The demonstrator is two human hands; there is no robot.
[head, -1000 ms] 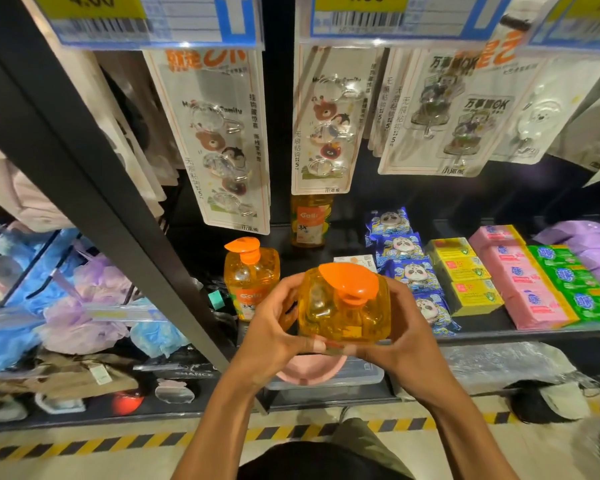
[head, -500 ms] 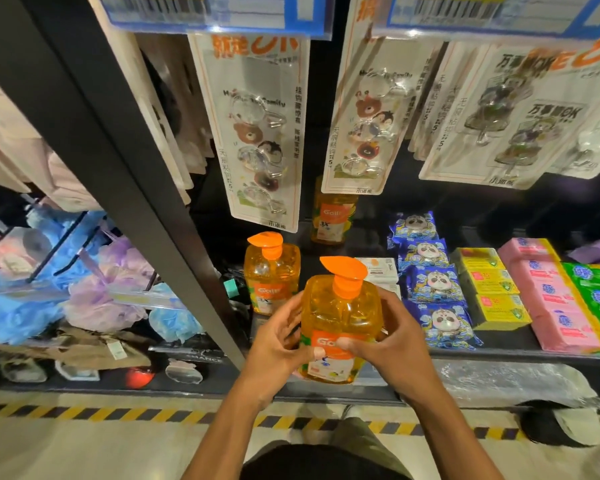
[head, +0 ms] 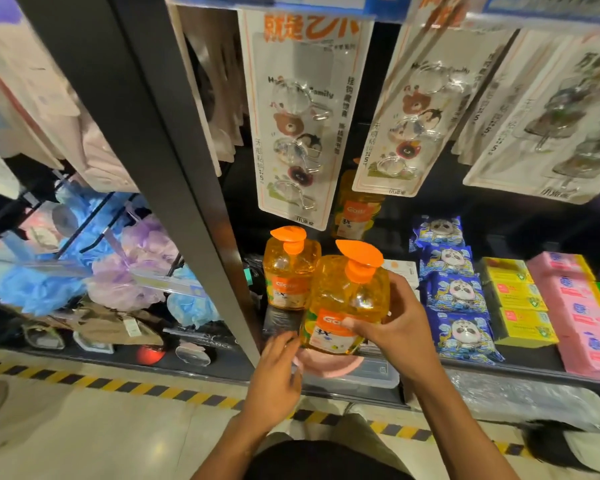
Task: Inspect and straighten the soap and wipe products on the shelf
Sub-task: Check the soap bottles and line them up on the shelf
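right hand (head: 400, 329) clamped on soap bottle (head: 343, 299): thumb across the front label, fingers wrapped round its right side. bottle near upright, held at the front edge of the shelf (head: 523, 358), just right of a second bottle (head: 288, 271). left hand (head: 278, 372) at its lower left corner, fingers loose, holding nothing; contact blurred. label reads "3x"; brand starts "go". panda wipes (head: 454, 296) to the right.
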